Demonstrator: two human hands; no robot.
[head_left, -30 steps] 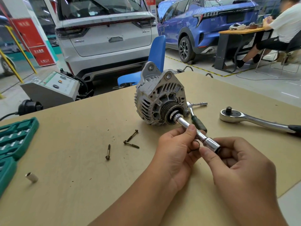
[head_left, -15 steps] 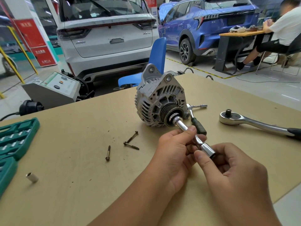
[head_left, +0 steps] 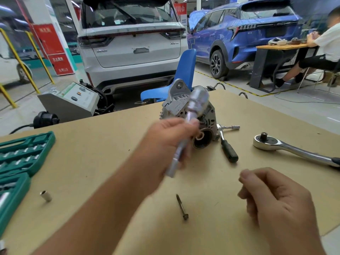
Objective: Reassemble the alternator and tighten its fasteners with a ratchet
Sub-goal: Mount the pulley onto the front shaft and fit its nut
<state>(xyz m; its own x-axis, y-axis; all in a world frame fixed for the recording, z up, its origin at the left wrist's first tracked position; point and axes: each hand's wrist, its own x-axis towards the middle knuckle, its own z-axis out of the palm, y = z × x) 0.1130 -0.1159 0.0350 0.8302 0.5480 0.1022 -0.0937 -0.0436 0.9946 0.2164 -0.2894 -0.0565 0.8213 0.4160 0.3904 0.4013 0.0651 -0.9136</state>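
Observation:
The grey alternator (head_left: 207, 115) stands on the cardboard-covered table (head_left: 95, 162), pulley (head_left: 201, 139) facing me. My left hand (head_left: 165, 140) grips a chrome extension bar with a socket (head_left: 199, 97) and holds it tilted up in front of the alternator, off the pulley and blurred. My right hand (head_left: 276, 203) hovers low at the right, fingers loosely curled, holding nothing. One long bolt (head_left: 182, 207) lies on the table between my arms. A big chrome ratchet (head_left: 287, 150) lies at the right, and a small black-handled ratchet (head_left: 228, 148) lies beside the alternator.
A green socket case (head_left: 22, 157) sits open at the left edge, with a loose socket (head_left: 46, 196) near it. Behind the table are a blue chair (head_left: 185, 70), a grey machine (head_left: 73, 100) and two parked cars. A person sits at a desk at the far right.
My left hand pulled the extension bar off the pulley and swung it upward. My right hand let go of the bar's end and moved back to the right.

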